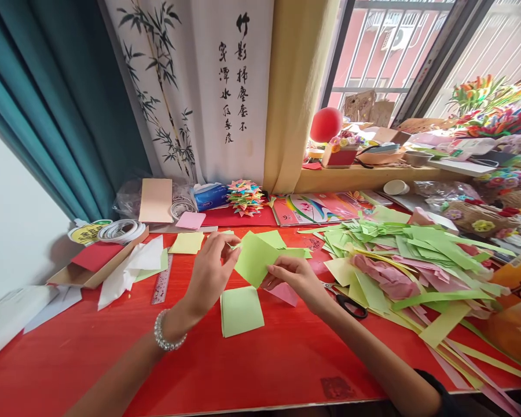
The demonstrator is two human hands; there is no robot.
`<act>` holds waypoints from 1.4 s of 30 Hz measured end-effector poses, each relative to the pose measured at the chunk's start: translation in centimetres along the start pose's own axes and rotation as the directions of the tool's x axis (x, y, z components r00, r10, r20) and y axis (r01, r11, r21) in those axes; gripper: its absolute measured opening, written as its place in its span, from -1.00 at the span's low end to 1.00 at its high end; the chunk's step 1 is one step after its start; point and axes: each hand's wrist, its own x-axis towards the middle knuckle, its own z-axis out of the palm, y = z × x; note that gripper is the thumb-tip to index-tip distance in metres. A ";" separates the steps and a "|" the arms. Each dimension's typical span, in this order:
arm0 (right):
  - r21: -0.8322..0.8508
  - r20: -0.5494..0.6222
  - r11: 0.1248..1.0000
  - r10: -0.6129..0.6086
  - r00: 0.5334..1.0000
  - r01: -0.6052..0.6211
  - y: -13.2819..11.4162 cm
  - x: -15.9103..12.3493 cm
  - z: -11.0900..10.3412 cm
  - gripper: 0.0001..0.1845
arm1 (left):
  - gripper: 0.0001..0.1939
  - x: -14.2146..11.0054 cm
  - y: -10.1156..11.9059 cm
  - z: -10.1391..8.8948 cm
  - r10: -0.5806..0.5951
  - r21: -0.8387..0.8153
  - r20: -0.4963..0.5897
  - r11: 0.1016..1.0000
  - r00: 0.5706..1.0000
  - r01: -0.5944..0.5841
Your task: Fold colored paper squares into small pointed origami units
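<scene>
One bright green sheet (255, 258), squarish, right grip (301, 279) pinching its edge, left grip (206, 275) unclear

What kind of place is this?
Probably a home or small-studio papercraft table by a window: a big pile of green, yellow and pink paper strips, scissors half under it, and a spiky folded-paper ornament at the back. Whether home or studio, I can't tell.

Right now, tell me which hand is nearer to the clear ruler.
Left. The left hand is just to the right of the clear ruler; the right hand is farther right, its fingers on the green sheet.
</scene>
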 end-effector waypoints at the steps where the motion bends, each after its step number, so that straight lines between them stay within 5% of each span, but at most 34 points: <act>1: 0.024 0.004 1.000 -0.001 1.000 0.001 0.0 -0.1 0.1 -0.70 | -0.91 -0.2 0.1 0.1 0.096 0.050 -0.020 0.994 0.995 -0.095; 3: 0.067 0.009 0.998 -0.003 1.000 0.002 0.1 -0.2 0.4 -0.73 | -0.86 -0.7 0.1 0.1 0.310 0.126 -0.006 0.943 0.951 -0.307; 5: 0.118 -0.002 0.993 -0.004 1.000 0.004 0.2 -0.2 0.7 -0.74 | -0.77 -1.0 -0.1 0.2 0.499 0.187 0.082 0.842 0.863 -0.505; 7: 0.181 -0.034 0.983 0.002 0.999 0.005 0.3 -0.1 0.8 -0.72 | -0.73 -1.3 -0.3 0.4 0.597 0.219 0.205 0.745 0.776 -0.631; 9: 0.231 -0.062 0.973 0.008 0.998 0.006 0.3 0.0 0.7 -0.71 | -0.74 -1.6 -0.5 0.6 0.609 0.234 0.290 0.703 0.738 -0.672; 14: 0.151 -0.025 0.987 -0.047 0.999 0.050 0.4 0.2 0.3 -0.69 | -0.76 -1.9 -0.3 1.2 0.560 0.212 0.341 0.737 0.755 -0.642; 16: 0.099 -0.033 0.993 -0.055 0.998 0.058 0.6 0.3 0.3 -0.67 | -0.75 -1.9 0.0 1.2 0.532 0.142 0.290 0.798 0.796 -0.585; 20: 0.167 -0.110 0.986 -0.001 0.994 0.020 1.1 0.5 0.4 -0.67 | -0.83 -1.4 0.8 0.5 0.256 -0.107 0.063 0.963 0.965 -0.249; 24: 0.190 -0.060 0.982 0.009 0.998 0.003 1.3 0.5 0.6 -0.67 | -0.83 -0.7 0.8 0.0 -0.003 -0.270 0.081 0.963 0.997 0.025; 26: 0.168 -0.088 0.986 0.004 0.996 0.011 1.4 0.5 0.7 -0.70 | -0.83 -0.7 0.4 0.2 0.022 -0.165 0.040 0.986 0.999 -0.015; 28: 0.154 -0.114 0.988 0.007 0.994 0.011 1.5 0.5 0.8 -0.71 | -0.79 -0.9 0.0 0.5 0.185 0.016 0.041 0.982 0.982 -0.186; 31: 0.178 -0.101 0.984 0.015 0.995 0.004 1.5 0.4 1.0 -0.71 | -0.67 -1.5 -0.5 1.0 0.485 0.238 0.207 0.818 0.850 -0.524; 33: 0.220 -0.076 0.975 0.010 0.997 0.007 1.4 0.3 1.2 -0.68 | -0.62 -1.9 -0.7 1.2 0.572 0.302 0.312 0.697 0.759 -0.650; 35: 0.256 -0.051 0.967 0.002 0.999 0.012 1.3 0.2 1.3 -0.63 | -0.61 -2.1 -0.6 1.4 0.595 0.329 0.356 0.642 0.720 -0.693; 39: 0.212 -0.070 0.976 -0.029 0.997 0.043 1.4 0.1 1.4 -0.61 | -0.64 -2.4 -0.2 1.8 0.580 0.257 0.357 0.693 0.733 -0.674; 42: 0.117 -0.142 0.991 -0.049 0.989 0.066 2.1 0.2 1.3 -0.64 | -0.72 -2.2 0.4 1.7 0.463 0.060 0.298 0.864 0.835 -0.501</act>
